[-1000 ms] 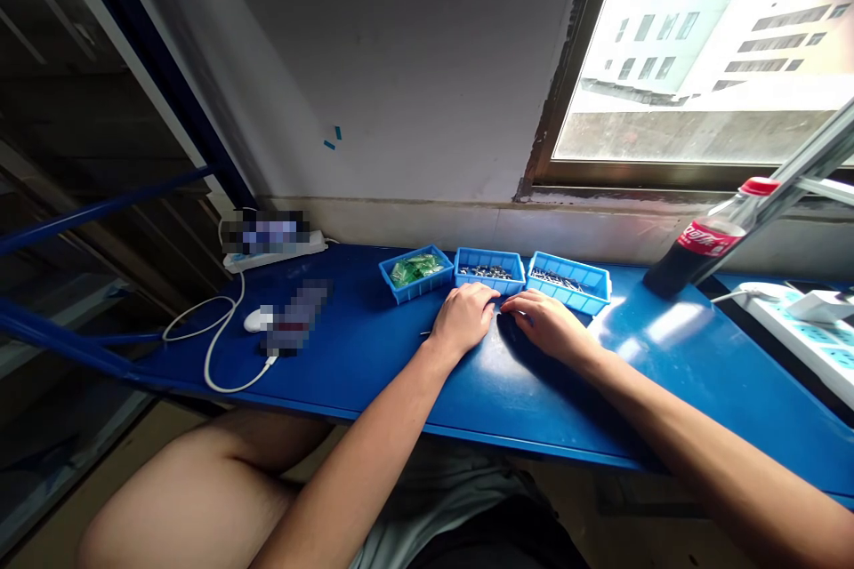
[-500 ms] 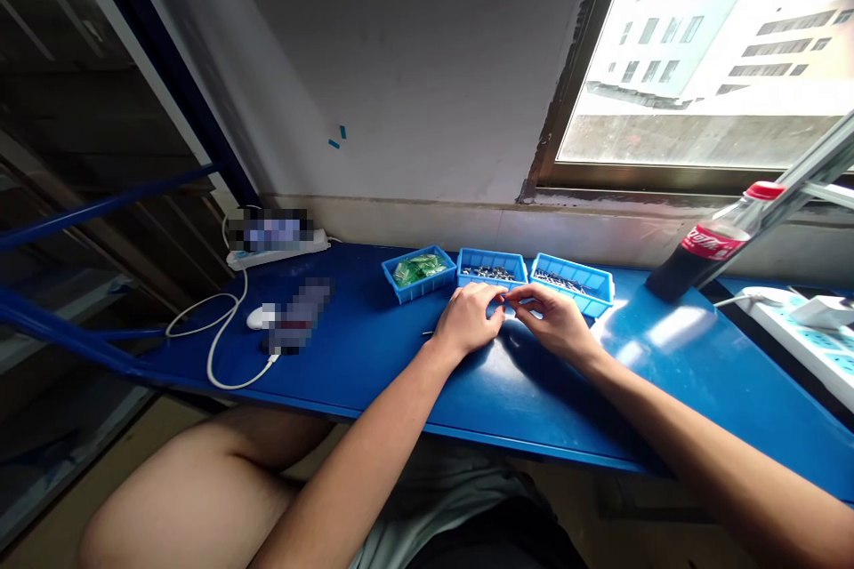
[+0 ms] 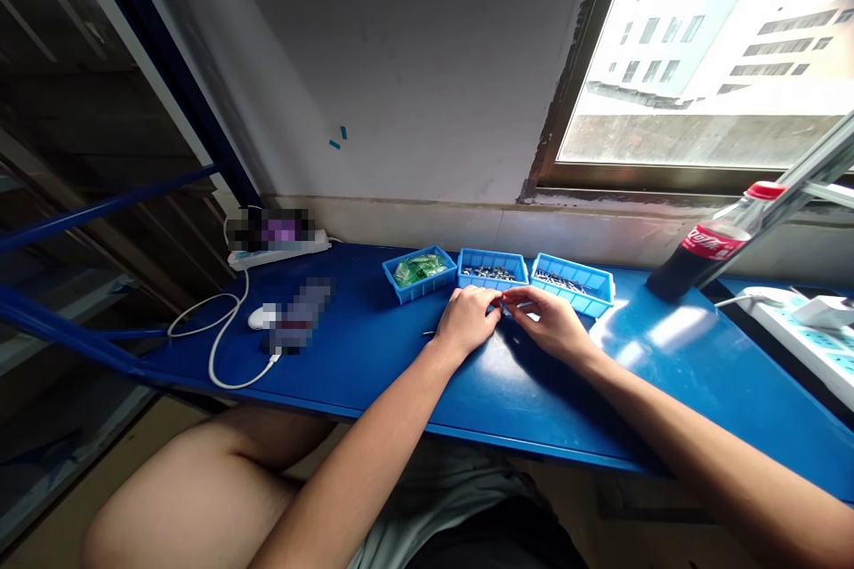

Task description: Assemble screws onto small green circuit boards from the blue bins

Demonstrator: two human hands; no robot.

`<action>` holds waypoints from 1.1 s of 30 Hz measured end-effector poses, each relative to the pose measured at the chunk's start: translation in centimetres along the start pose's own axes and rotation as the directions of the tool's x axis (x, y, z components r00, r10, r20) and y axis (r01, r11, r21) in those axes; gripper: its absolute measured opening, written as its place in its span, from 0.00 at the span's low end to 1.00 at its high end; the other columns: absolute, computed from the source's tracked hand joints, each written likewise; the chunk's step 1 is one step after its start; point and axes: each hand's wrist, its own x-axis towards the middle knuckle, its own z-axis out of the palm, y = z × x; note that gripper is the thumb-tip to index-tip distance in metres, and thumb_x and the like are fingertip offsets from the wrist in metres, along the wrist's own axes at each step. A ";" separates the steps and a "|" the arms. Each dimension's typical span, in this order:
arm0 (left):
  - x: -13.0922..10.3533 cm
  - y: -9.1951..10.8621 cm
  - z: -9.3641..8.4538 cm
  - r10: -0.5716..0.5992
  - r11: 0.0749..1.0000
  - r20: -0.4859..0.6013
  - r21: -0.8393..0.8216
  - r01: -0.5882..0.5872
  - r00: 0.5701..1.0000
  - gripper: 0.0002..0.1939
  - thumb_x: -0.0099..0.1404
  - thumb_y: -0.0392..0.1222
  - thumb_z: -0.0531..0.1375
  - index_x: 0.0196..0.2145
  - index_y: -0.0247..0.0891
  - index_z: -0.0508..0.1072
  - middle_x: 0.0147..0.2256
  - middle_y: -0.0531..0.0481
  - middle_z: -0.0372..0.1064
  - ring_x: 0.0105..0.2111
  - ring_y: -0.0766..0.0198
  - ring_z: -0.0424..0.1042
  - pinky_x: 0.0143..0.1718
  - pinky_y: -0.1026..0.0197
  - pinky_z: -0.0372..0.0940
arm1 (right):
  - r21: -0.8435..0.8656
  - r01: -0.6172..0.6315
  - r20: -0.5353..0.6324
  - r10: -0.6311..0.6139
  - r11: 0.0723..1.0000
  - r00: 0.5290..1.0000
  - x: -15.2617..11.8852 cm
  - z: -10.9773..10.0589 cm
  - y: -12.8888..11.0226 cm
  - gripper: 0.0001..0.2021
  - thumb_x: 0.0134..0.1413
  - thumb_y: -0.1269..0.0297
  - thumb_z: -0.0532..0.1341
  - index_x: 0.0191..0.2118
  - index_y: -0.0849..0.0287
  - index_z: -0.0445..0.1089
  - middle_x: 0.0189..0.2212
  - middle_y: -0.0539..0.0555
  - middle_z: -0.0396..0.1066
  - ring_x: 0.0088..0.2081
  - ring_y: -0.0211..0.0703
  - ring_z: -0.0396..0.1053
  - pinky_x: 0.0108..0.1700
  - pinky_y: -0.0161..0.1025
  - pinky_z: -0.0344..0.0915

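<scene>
Pretty fiddly fingertip work seemed to be in hand: the left hand (image 3: pixel 465 317) and right hand (image 3: pixel 552 320) were held loosely curled, roughly tip to tip over the blue desk (image 3: pixel 374 356), but whatever was pinched there, if anything, couldn't be made out. From the fingertips, the tray of small metal parts (image 3: pixel 494 257) was parked at 12 o'clock, the tray of green pieces (image 3: pixel 422 289) at 10, the tray of screw-like parts (image 3: pixel 580 272) at 2. Next, a light, steady two-handed pinch was probably called for.
</scene>
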 end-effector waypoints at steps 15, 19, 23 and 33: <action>-0.1 0.3 -0.3 -0.092 0.995 -0.059 -0.044 0.089 0.994 0.11 0.73 0.36 0.62 0.50 0.41 0.83 0.50 0.47 0.84 0.53 0.51 0.80 0.60 0.48 0.71 | -0.327 0.232 0.198 -0.173 0.916 0.965 0.3 -0.4 -0.1 0.09 0.68 0.65 0.62 0.45 0.52 0.82 0.45 0.56 0.83 0.47 0.56 0.79 0.56 0.56 0.76; -0.1 0.2 -0.1 -0.085 0.996 -0.064 -0.047 0.082 0.994 0.12 0.73 0.36 0.62 0.50 0.41 0.83 0.50 0.46 0.84 0.53 0.51 0.80 0.60 0.48 0.71 | -0.326 0.209 0.205 -0.147 0.922 0.968 0.2 -0.5 -0.3 0.08 0.67 0.65 0.62 0.43 0.53 0.80 0.42 0.56 0.82 0.41 0.52 0.79 0.49 0.51 0.79; 0.0 0.2 -0.3 -0.062 0.994 -0.071 -0.090 0.056 0.996 0.11 0.74 0.37 0.62 0.48 0.39 0.84 0.49 0.46 0.84 0.51 0.51 0.81 0.58 0.49 0.73 | -0.171 0.116 0.104 -0.099 0.978 0.990 0.2 -0.4 -0.4 0.07 0.67 0.60 0.62 0.44 0.53 0.77 0.40 0.56 0.79 0.34 0.47 0.76 0.38 0.45 0.78; 0.0 0.8 -0.5 0.034 0.962 -0.043 -0.270 -0.044 0.999 0.11 0.72 0.37 0.62 0.47 0.37 0.84 0.48 0.44 0.84 0.49 0.52 0.82 0.55 0.53 0.75 | 0.025 0.009 -0.022 -0.008 1.000 1.000 0.2 -0.5 -0.5 0.13 0.72 0.49 0.61 0.48 0.52 0.76 0.45 0.58 0.75 0.44 0.50 0.77 0.44 0.47 0.80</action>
